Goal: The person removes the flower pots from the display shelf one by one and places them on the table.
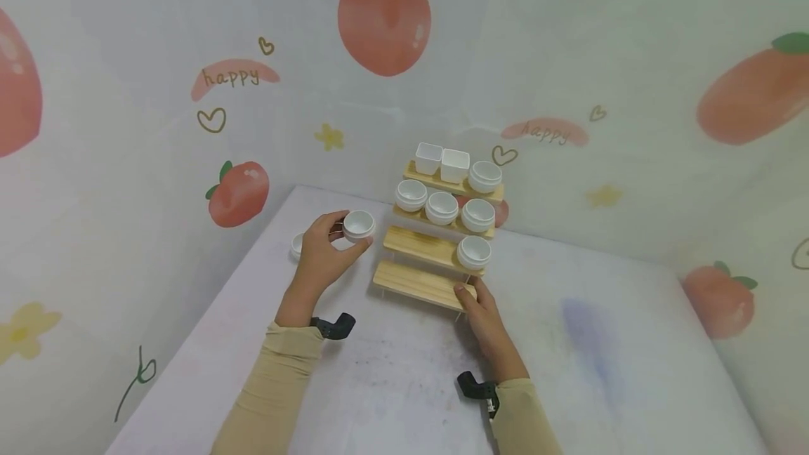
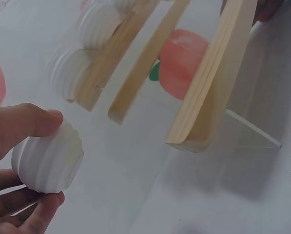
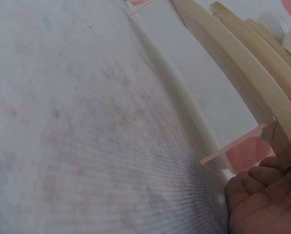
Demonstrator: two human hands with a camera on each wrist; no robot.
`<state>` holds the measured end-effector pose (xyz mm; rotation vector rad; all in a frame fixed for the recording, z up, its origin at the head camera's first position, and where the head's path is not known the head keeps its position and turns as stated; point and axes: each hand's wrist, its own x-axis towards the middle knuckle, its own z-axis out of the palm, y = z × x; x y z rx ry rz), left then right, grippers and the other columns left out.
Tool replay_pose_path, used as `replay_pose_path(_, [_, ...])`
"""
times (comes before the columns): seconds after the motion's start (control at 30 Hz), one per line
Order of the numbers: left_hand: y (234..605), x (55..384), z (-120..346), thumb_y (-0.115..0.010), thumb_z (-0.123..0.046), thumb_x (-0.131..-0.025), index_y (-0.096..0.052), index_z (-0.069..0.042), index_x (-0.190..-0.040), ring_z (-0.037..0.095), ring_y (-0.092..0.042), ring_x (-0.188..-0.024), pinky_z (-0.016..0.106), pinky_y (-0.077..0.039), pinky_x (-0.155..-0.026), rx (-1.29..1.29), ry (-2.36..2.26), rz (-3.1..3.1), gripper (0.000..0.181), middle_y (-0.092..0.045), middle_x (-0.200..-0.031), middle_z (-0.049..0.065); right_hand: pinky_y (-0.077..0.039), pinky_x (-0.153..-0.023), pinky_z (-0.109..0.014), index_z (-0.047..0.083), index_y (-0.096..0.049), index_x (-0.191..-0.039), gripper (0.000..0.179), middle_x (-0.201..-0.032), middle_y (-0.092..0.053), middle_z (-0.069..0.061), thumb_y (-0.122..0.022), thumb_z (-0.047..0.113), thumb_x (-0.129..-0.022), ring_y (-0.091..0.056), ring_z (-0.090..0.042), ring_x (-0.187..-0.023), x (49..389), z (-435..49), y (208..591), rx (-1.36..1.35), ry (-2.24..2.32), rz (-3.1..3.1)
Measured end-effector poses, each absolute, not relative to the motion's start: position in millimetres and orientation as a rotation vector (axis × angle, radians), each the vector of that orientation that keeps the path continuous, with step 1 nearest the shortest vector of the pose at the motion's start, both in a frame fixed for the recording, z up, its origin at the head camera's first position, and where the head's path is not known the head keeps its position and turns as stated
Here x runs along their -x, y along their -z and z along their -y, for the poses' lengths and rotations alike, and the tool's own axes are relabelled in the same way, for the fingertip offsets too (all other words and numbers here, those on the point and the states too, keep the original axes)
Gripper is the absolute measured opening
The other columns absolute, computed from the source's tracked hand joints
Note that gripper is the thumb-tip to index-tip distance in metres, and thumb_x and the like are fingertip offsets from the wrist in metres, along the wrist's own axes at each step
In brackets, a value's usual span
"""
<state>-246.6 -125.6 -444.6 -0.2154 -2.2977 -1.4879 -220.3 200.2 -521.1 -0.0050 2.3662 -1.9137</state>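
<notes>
My left hand (image 1: 324, 253) pinches a small white round bowl (image 1: 358, 227) between thumb and fingers, off the table to the left of a tiered wooden stand (image 1: 413, 284). The left wrist view shows the bowl's ribbed side (image 2: 50, 161), tilted. My right hand (image 1: 487, 318) grips the right end of the stand's lowest board, thumb on top; in the right wrist view its fingers (image 3: 255, 187) curl below the board's end. On the top board stand two square white cups (image 1: 455, 166) and a round bowl (image 1: 485, 177). Three round bowls (image 1: 442, 208) fill the second board; one bowl (image 1: 474, 252) sits at the third board's right end.
Another white bowl (image 1: 296, 247) stands on the table behind my left hand, partly hidden. The white table (image 1: 404, 378) meets walls printed with fruit close behind the stand. Clear supports (image 2: 255, 127) hold up the boards.
</notes>
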Motion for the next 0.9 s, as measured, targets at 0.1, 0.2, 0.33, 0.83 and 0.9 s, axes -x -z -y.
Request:
replay_pose_path(0.1, [444.9,245.3,126.5,-0.092,-0.019,-0.085,-0.062,0.001,-0.139,0.032,-0.066,-0.123,0.040,-0.060,-0.107,0.209,1.500,2.296,0.064,-0.065,-0.132,0.017,-0.028,-0.130,-0.060,0.003,-0.036,-0.163,0.064,-0.171,-0.033,-0.020,-0.057,0.031,-0.110,-0.030,-0.036,-0.158,220.2,-200.2,522.5,0.000,1.904,-2.366])
replay_pose_path(0.2, [445.0,244.2,127.2,-0.092,-0.018,-0.085,-0.062,0.001,-0.138,0.032,-0.067,-0.123,0.039,-0.060,-0.107,0.202,1.502,2.296,0.064,-0.066,-0.131,0.017,-0.025,-0.131,-0.062,0.004,-0.035,-0.164,0.065,-0.173,-0.031,-0.019,-0.058,0.032,-0.110,-0.025,-0.038,-0.161,219.1,-200.4,523.1,-0.006,1.905,-2.357])
replay_pose_path(0.33, [444.6,244.1,127.3,-0.091,-0.019,-0.085,-0.062,0.001,-0.138,0.032,-0.066,-0.123,0.039,-0.059,-0.108,0.195,1.500,2.297,0.063,-0.066,-0.131,0.016,-0.022,-0.132,-0.063,0.004,-0.035,-0.164,0.066,-0.173,-0.029,-0.019,-0.058,0.034,-0.110,-0.022,-0.038,-0.163,218.7,-200.3,522.9,-0.009,1.912,-2.356])
replay_pose_path(0.83, [444.1,243.5,128.0,-0.091,-0.019,-0.085,-0.061,0.003,-0.139,0.034,-0.066,-0.123,0.045,-0.059,-0.109,0.191,1.529,2.291,0.065,-0.065,-0.131,0.018,-0.028,-0.130,-0.060,0.003,-0.040,-0.161,0.063,-0.170,-0.036,-0.021,-0.057,0.035,-0.110,-0.033,-0.038,-0.156,219.2,-198.9,519.9,-0.032,1.890,-2.387])
replay_pose_path(0.9, [444.5,244.0,128.0,-0.091,-0.018,-0.085,-0.061,0.003,-0.139,0.033,-0.066,-0.123,0.045,-0.059,-0.109,0.193,1.530,2.298,0.065,-0.065,-0.132,0.018,-0.027,-0.130,-0.061,0.003,-0.040,-0.160,0.063,-0.170,-0.035,-0.022,-0.058,0.036,-0.110,-0.032,-0.038,-0.158,218.8,-198.7,520.5,-0.035,1.895,-2.388])
